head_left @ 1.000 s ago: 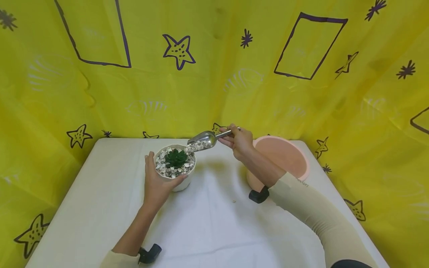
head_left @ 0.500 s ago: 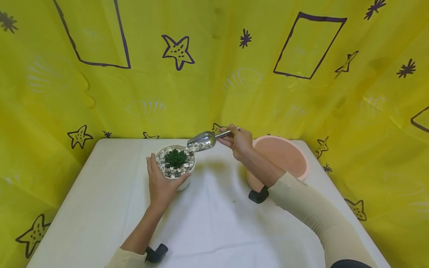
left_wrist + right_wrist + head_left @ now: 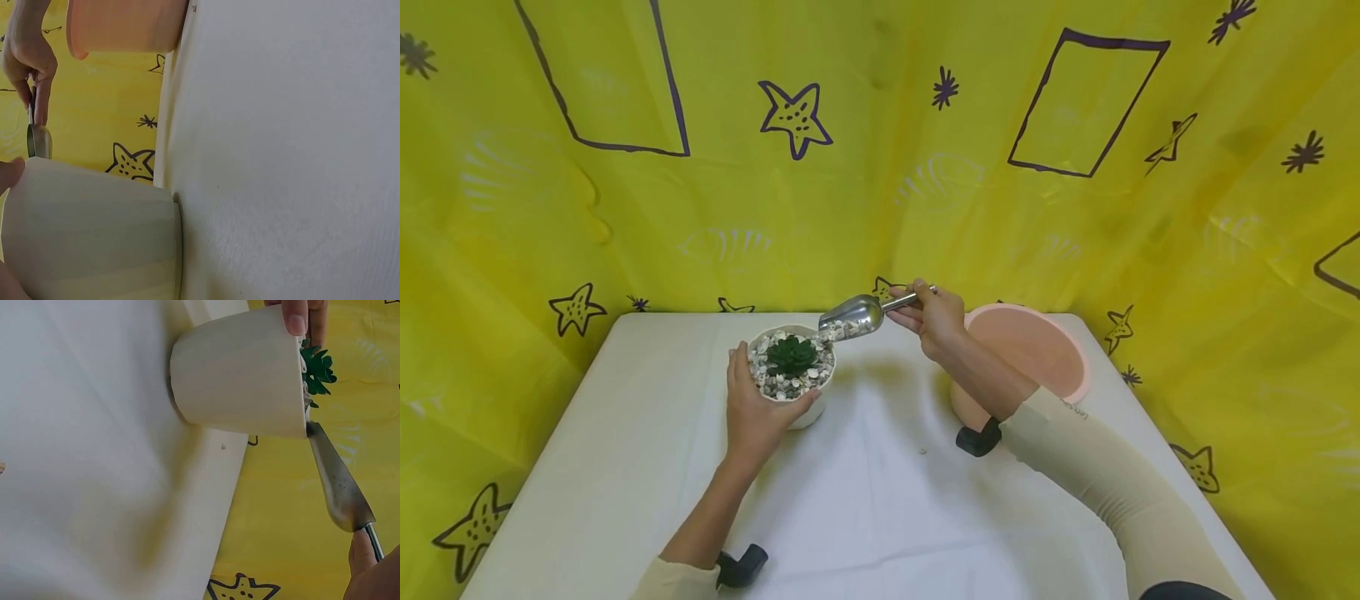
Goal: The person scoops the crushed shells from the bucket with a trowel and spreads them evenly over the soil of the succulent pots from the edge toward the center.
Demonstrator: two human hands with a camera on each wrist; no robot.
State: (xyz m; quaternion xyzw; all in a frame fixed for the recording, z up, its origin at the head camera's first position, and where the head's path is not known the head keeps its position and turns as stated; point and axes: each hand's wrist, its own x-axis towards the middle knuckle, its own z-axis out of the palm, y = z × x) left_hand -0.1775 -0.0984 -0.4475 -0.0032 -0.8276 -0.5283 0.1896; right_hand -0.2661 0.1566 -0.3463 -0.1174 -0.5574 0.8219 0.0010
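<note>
A white plant pot [image 3: 237,378] stands on the table, filled with pale pebbles [image 3: 784,387] around a small green succulent [image 3: 792,356]. My left hand [image 3: 756,417] grips the pot from its near left side, thumb along the front and fingers round the left rim. With my right hand [image 3: 938,318] I hold a metal scoop [image 3: 853,315] by its thin handle, fingers pinched round it. Pebbles lie inside the scoop, and its lip rests right at the pot's right rim, tilted toward the plant. In the right wrist view the scoop [image 3: 337,487] meets the rim beside the succulent.
A pink tub [image 3: 1075,367] stands at the right back, partly hidden behind my right forearm. One small pebble [image 3: 922,451] lies on the white-covered table [image 3: 880,517]. A yellow patterned curtain [image 3: 865,200] closes off the back and sides.
My left hand shifts its hold slightly on the pot, moving right and then a little back. The scoop stays at the rim, with fewer pebbles at its lip than a second ago.
</note>
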